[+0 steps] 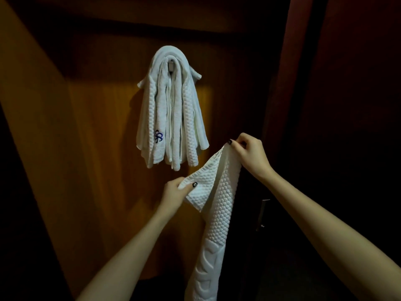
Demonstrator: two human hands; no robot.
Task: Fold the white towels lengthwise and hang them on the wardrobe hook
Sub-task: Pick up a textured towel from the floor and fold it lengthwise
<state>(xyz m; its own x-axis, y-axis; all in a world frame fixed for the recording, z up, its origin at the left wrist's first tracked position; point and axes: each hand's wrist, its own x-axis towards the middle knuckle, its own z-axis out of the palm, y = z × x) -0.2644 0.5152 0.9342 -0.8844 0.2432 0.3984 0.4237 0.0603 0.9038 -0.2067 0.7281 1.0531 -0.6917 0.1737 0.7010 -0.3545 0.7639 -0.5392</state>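
Several folded white towels hang in a bundle over a metal hook on the brown wardrobe panel; one bears a blue embroidered mark. Below and to the right of the bundle I hold another white waffle-textured towel, which hangs down out of frame. My left hand grips its lower left corner, thumb on top. My right hand pinches the upper corner, higher and further right. The stretch of towel between both hands slopes upward to the right.
A dark wooden door edge runs down the right of the wardrobe panel. A metal handle shows low on the dark surface right of the held towel. The surroundings are dim.
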